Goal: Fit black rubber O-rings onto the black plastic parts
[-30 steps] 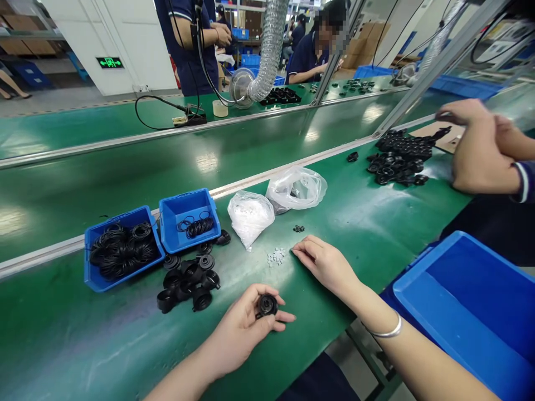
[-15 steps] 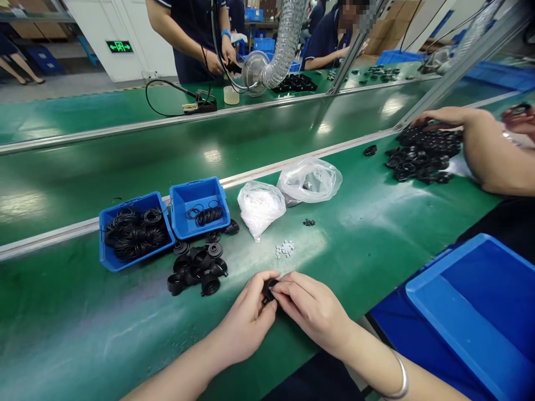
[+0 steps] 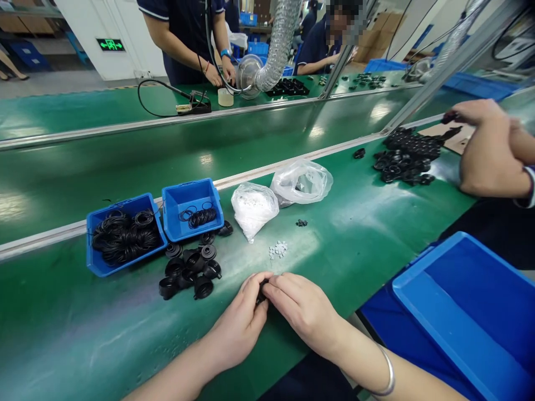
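My left hand (image 3: 240,323) and my right hand (image 3: 303,309) meet over the green table near its front edge. Both are closed round a small round black plastic part (image 3: 262,291), which is mostly hidden between the fingers. Just beyond them lies a little cluster of tiny white pieces (image 3: 278,250). To the left sits a heap of black round parts (image 3: 189,271). Behind that heap stand two blue bins, one full of black rubber rings (image 3: 123,236), the other (image 3: 192,209) holding a few rings.
Two clear plastic bags (image 3: 254,209) (image 3: 301,181) lie mid-table. A big blue crate (image 3: 468,312) stands at my right. Further right, a co-worker's hands (image 3: 487,147) hover by a pile of black parts (image 3: 407,156). Other people stand across the belt by a flexible duct (image 3: 276,44).
A second ago my right hand lay by the white pieces while the left held the black part alone. The right hand has come back to the part, and both now grip it.
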